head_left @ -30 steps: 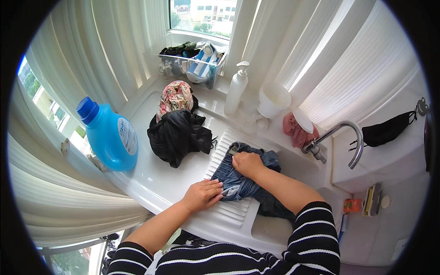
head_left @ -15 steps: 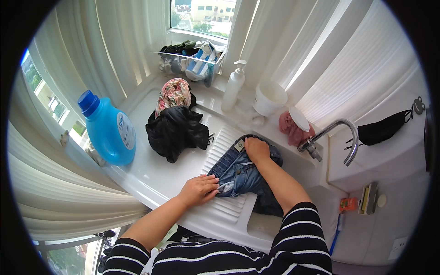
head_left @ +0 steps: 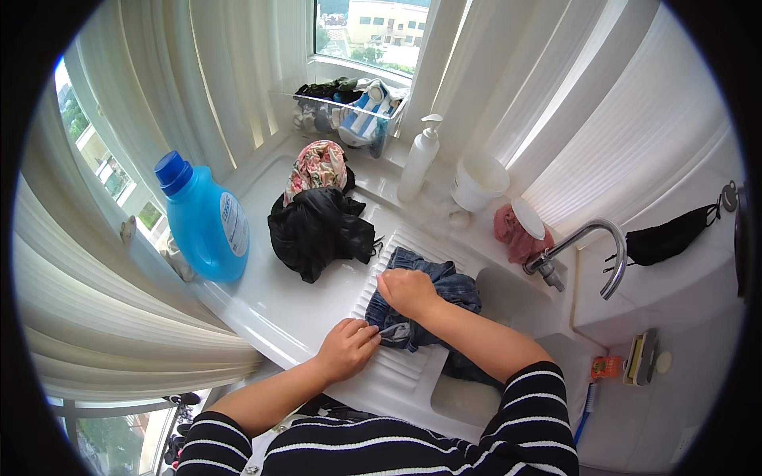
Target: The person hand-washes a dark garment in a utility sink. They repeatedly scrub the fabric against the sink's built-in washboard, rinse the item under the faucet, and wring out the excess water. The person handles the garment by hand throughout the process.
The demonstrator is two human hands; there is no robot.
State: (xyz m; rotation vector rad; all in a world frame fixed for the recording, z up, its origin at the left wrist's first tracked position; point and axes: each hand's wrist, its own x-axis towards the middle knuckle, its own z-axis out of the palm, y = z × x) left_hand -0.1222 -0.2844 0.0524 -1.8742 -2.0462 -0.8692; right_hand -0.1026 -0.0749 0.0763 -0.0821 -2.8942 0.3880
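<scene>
You have your right hand [head_left: 408, 293] closed in a fist on the blue jeans [head_left: 456, 292], gripping denim near the waistband. Your left hand [head_left: 348, 351] lies nearer to you and to the left of that grip, fingertips touching the jeans' edge beside pale lining; whether it pinches the fabric, you cannot tell from here. The jeans lie bunched beneath and to the right of your fist, on the ridged washboard [head_left: 394, 373], with their lower part hanging into the sink basin [head_left: 468, 403] on your grip's near right side. Left of your fist and farther away sits a crumpled black garment [head_left: 317, 230], with a floral cloth [head_left: 319, 168] just behind it. Well left stands a blue detergent bottle [head_left: 205, 226]; beyond your grip, a white pump bottle [head_left: 417, 163]; to its right, a curved faucet [head_left: 615, 238].
</scene>
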